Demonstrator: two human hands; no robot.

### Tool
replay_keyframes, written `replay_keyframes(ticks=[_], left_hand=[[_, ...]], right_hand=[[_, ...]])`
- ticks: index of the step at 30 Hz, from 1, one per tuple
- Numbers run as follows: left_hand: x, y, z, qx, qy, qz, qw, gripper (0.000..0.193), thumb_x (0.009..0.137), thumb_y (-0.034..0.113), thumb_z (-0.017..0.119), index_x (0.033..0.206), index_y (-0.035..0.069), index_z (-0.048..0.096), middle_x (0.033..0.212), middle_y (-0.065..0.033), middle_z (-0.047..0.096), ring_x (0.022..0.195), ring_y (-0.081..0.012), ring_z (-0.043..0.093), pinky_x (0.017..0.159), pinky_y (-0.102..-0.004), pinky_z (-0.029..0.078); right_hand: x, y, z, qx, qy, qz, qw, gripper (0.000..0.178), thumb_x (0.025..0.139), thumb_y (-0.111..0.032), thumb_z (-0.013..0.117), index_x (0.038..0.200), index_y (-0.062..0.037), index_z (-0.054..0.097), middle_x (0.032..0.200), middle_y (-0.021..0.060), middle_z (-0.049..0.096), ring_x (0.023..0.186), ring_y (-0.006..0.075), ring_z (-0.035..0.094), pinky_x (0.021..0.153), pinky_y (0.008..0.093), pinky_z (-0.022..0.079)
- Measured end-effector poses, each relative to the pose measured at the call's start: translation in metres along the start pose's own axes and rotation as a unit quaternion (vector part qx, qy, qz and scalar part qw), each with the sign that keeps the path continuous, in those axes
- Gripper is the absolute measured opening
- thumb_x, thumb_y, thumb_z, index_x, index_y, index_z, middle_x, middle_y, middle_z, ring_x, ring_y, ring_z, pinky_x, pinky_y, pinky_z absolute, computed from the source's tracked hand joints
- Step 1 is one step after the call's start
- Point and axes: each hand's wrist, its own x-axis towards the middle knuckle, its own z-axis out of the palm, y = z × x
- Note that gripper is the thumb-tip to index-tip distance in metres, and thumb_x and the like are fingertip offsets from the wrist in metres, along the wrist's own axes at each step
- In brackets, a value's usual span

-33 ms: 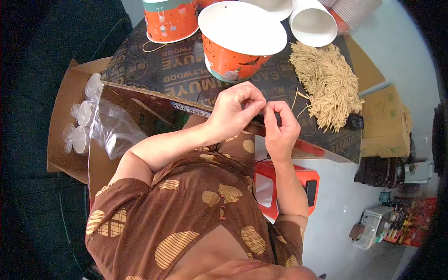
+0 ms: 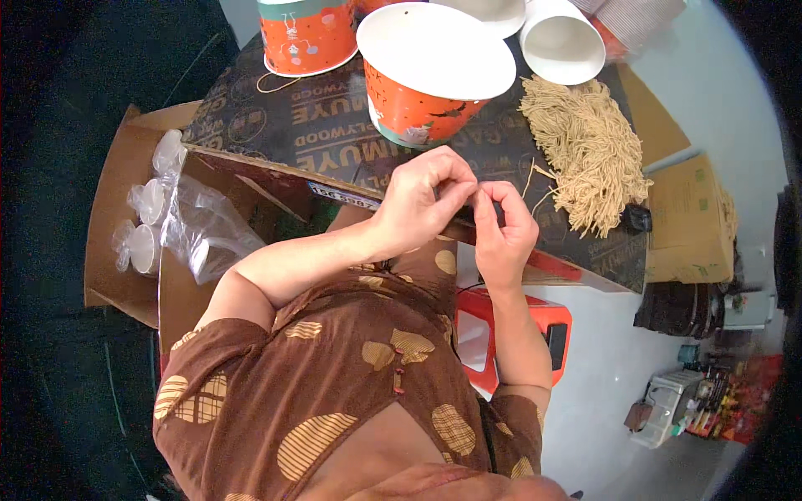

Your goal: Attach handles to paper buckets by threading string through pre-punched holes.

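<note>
My left hand (image 2: 420, 203) and my right hand (image 2: 507, 227) meet fingertip to fingertip in front of the dark tabletop's near edge. Each is closed in a pinch, thumb against forefinger. Whatever lies between the fingertips is too small or hidden to make out. Just beyond them stands a large orange paper bucket (image 2: 422, 108) with a white inside and a teal band at its base. To the right of my hands lies a thick bundle of tan string (image 2: 585, 154), with a few loose strands trailing toward my right hand.
Another orange bucket (image 2: 309, 40) stands at the far left, beside a loop of string (image 2: 276, 83). A white paper tub (image 2: 563, 42) lies on its side. An open carton (image 2: 125, 288) with clear plastic bags (image 2: 209, 230) is at left, an orange-red stool (image 2: 543, 321) below the table.
</note>
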Motion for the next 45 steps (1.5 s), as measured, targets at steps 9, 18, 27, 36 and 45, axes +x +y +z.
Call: replay_keyframes(ticks=[9,18,27,36,45], left_hand=[[-0.010,-0.002,-0.020,0.113,0.083,0.176,0.974,0.017,0.075,-0.009,0.063,0.082,0.002,0.051,0.076,-0.0118,0.055,0.069,-0.0298,0.057,0.060,-0.0354,0.047],[-0.077,0.009,-0.161,0.280,0.363,0.027,0.888,0.004,0.084,-0.003,0.061,0.083,0.000,0.058,0.076,-0.0091,0.057,0.068,-0.0184,0.057,0.063,-0.0293,0.047],[-0.230,-0.018,-0.437,0.655,0.440,-0.211,0.577,0.022,0.087,0.024,0.059,0.088,0.003,0.067,0.091,-0.0200,0.066,0.088,-0.0368,0.065,0.077,-0.0440,0.051],[-0.240,0.008,-0.481,0.669,0.287,-0.371,0.576,0.034,0.081,0.033,0.064,0.083,-0.001,0.070,0.092,-0.0246,0.067,0.089,-0.0397,0.066,0.079,-0.0471,0.051],[-0.216,-0.036,-0.500,0.786,0.219,-0.348,0.462,0.030,0.086,0.012,0.054,0.112,-0.003,0.055,0.113,-0.0242,0.055,0.096,-0.0413,0.062,0.077,-0.0490,0.055]], right_hand=[[0.002,0.001,-0.003,-0.064,-0.016,-0.041,0.997,0.010,0.089,0.003,0.053,0.092,0.0037,0.062,0.087,0.0113,0.063,0.081,0.0214,0.061,0.075,0.0310,0.049],[0.009,0.034,-0.023,-0.091,-0.029,-0.007,0.995,0.014,0.094,0.001,0.049,0.090,0.0057,0.061,0.088,0.0088,0.063,0.079,0.0156,0.059,0.075,0.0282,0.049],[0.009,0.038,-0.019,-0.071,-0.019,0.003,0.997,0.018,0.097,-0.007,0.051,0.091,0.0047,0.063,0.086,0.0059,0.064,0.079,0.0124,0.058,0.076,0.0266,0.048],[0.005,0.038,-0.024,-0.075,-0.001,0.007,0.997,0.014,0.095,-0.003,0.051,0.090,0.0047,0.061,0.087,0.0055,0.063,0.079,0.0124,0.057,0.075,0.0256,0.048],[0.007,0.036,-0.020,-0.032,0.002,0.033,0.999,0.013,0.093,-0.001,0.053,0.087,0.0056,0.062,0.085,0.0063,0.063,0.079,0.0126,0.059,0.073,0.0253,0.048]])
